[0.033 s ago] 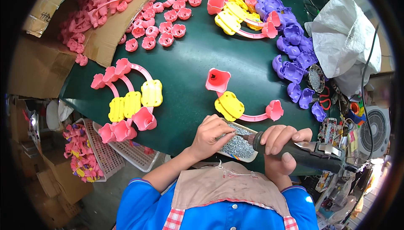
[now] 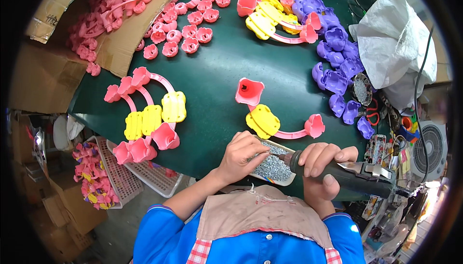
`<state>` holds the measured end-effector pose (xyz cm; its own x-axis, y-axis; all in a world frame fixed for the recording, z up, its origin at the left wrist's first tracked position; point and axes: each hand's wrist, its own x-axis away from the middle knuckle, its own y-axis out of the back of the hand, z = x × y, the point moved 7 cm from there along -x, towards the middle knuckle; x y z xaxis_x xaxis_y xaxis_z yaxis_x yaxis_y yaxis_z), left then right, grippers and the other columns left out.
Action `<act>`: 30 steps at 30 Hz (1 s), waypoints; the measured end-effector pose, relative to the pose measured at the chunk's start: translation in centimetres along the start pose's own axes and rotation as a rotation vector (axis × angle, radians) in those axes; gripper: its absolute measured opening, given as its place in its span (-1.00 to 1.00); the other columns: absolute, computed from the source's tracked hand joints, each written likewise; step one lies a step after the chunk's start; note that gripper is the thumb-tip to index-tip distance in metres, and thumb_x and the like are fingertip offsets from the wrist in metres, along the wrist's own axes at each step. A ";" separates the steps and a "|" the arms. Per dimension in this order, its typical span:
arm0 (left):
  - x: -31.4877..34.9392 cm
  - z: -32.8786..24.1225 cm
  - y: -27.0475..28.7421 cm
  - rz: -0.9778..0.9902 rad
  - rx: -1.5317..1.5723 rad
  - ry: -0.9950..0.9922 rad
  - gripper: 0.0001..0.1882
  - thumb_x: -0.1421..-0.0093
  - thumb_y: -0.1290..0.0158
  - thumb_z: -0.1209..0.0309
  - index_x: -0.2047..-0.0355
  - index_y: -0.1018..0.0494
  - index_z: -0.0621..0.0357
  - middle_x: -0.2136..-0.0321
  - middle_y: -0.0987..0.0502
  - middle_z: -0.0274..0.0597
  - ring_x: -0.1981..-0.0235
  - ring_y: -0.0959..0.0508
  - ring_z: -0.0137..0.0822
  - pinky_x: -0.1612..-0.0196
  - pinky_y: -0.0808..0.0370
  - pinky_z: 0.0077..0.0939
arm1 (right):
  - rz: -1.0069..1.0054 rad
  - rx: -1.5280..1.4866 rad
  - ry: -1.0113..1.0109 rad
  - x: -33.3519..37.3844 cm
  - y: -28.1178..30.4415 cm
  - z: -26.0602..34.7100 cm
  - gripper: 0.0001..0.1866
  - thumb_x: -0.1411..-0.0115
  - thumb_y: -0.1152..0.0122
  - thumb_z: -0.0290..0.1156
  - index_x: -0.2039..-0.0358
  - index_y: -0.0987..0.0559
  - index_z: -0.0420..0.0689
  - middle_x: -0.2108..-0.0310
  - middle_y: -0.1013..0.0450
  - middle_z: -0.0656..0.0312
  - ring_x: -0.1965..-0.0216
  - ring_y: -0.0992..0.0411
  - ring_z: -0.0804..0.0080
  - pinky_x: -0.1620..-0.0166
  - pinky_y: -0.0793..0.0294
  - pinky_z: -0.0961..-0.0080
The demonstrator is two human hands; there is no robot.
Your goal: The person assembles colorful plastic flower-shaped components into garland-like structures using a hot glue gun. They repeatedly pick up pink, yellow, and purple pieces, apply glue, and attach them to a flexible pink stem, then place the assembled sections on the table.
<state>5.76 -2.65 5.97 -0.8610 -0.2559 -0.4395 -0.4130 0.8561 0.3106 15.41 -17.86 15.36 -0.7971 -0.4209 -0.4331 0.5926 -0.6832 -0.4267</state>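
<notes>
My right hand is wrapped round a black electric screwdriver, its bit pointing left over a tray of small silvery screws. At the bit's tip, my left hand pinches with thumb and forefinger; whatever is between them is too small to make out. Just beyond the tray lies a pink curved handle piece with flower-shaped cup ends and a yellow plate at its middle. Three similar pink and yellow assemblies sit together on the left.
Pink cups spread over the green table at the back, near a cardboard box of pink parts. Purple shells line the right side beside a white sack. A filled basket stands lower left; a fan is far right.
</notes>
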 end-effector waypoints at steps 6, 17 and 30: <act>-0.8 -1.5 -0.3 0.051 -0.238 -0.154 -0.73 0.09 -0.39 0.55 0.32 -0.63 0.15 0.45 -0.55 -0.30 0.40 -0.51 -0.24 0.30 -0.37 -0.35 | 0.114 0.103 -0.058 0.3 -0.6 -0.6 -0.63 -0.27 -0.29 -0.39 0.07 -0.26 -0.06 0.47 -0.48 0.13 0.45 -0.49 0.28 0.22 -0.57 0.17; 2.9 -0.6 -1.1 0.175 -0.431 -0.059 -0.79 0.03 -0.41 0.33 0.38 -0.64 0.00 0.34 -0.50 -0.44 0.19 -0.48 -0.28 0.06 -0.29 -0.32 | 0.230 0.238 0.223 -1.7 1.2 -3.7 -0.52 -0.15 -0.18 -0.67 -0.06 -0.29 -0.16 0.46 -0.47 0.17 0.45 -0.49 0.35 0.23 -0.59 0.25; -1.3 0.6 -0.5 0.102 0.079 0.154 -0.89 -0.14 -0.24 0.58 0.32 -0.55 0.28 0.43 -0.58 -0.09 0.41 -0.56 -0.10 0.29 -0.49 -0.27 | 0.048 0.114 0.036 -2.8 3.5 -5.4 -0.56 -0.21 -0.26 -0.44 0.00 -0.25 -0.10 0.51 -0.41 0.15 0.53 -0.41 0.35 0.32 -0.55 0.29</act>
<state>7.31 -2.50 5.83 -0.9350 -0.2260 -0.2732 -0.3015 0.9122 0.2775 20.31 -15.84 10.74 -0.7622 -0.4346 -0.4797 0.6114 -0.7269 -0.3129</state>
